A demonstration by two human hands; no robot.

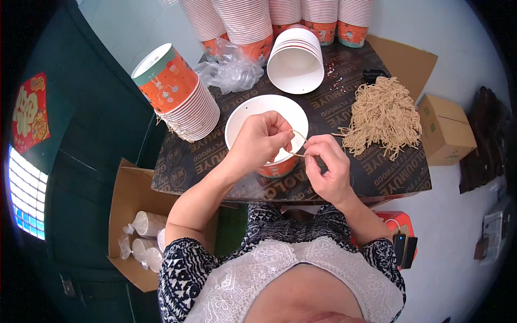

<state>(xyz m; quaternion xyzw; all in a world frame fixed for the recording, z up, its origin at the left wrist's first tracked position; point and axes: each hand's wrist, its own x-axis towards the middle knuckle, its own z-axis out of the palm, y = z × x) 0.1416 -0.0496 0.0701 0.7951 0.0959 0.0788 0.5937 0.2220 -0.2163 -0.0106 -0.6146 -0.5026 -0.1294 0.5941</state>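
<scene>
A thin tan cord (299, 134) bends between my two hands above a round paper bucket (237, 119). The bucket is white inside, with an orange patterned outside, and stands near the table's front edge. My left hand (259, 139) pinches the cord over the bucket's opening. To its right, just past the rim, my right hand (329, 166) has thumb and fingers closed on the same cord. A heap of tan cords (381, 119) lies on the table's right side. Whether the cord is threaded through the bucket is hidden by my left hand.
A tall nested stack of orange and white buckets (180, 94) leans at the table's left. Several more stacks (247, 27) line the back, beside crumpled clear plastic (231, 70) and buckets lying on their side (296, 67). Cardboard boxes (447, 129) flank the dark table (323, 185).
</scene>
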